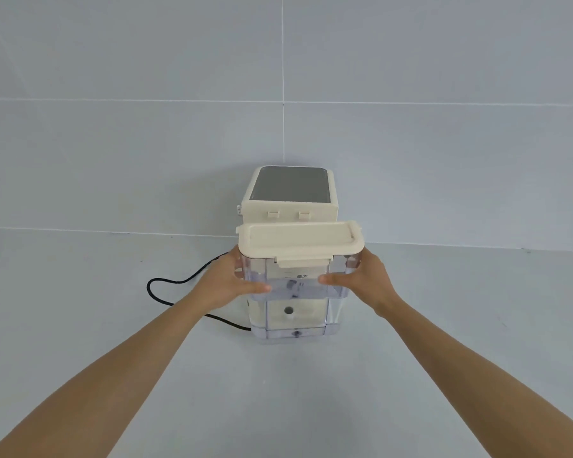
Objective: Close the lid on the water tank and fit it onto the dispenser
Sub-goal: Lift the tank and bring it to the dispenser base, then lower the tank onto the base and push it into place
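Water tank [295, 292]: clear plastic box, walls see-through, a small round port visible low on its near wall and dark printed characters just under the lid. Cream lid [300, 241] sits flat and closed on top, its front latch tab folded down over the rim. Tank stands upright directly in front of the dispenser [290, 193], touching or nearly touching its near face; whether it is fully seated cannot be told. Dispenser is cream with a grey top panel, backed against the tiled wall [146, 127]. Black cord [166, 292] loops on the counter [113, 325] left of the tank.

Left hand [227, 282] grips the tank's left wall, thumb across the front. Right hand [361, 279] mirrors it on the right wall. Both forearms extended.
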